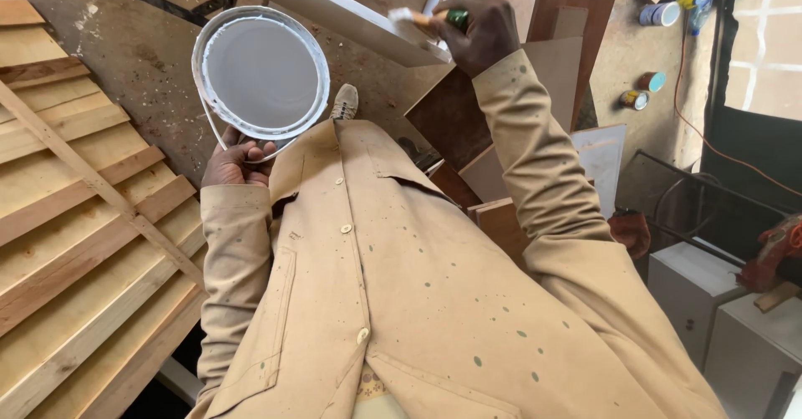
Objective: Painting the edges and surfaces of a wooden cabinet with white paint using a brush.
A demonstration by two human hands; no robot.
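Note:
My left hand (236, 161) grips the rim and wire handle of a round bucket of white paint (261, 72), held out in front of my tan coat. My right hand (479, 30) is raised and closed on a paintbrush (426, 20) with a green-banded handle. The brush's bristles rest against the edge of a long white-painted board (334, 10) that runs diagonally across the top of the view. One of my shoes (344, 101) shows on the floor just right of the bucket.
Bare wooden slats (75, 210) fill the left side. Brown and grey panels (568, 43) lean on the floor at centre right. Small tins (647, 85) and an orange cable (693, 126) lie at top right. White cabinets (710, 302) stand at the right.

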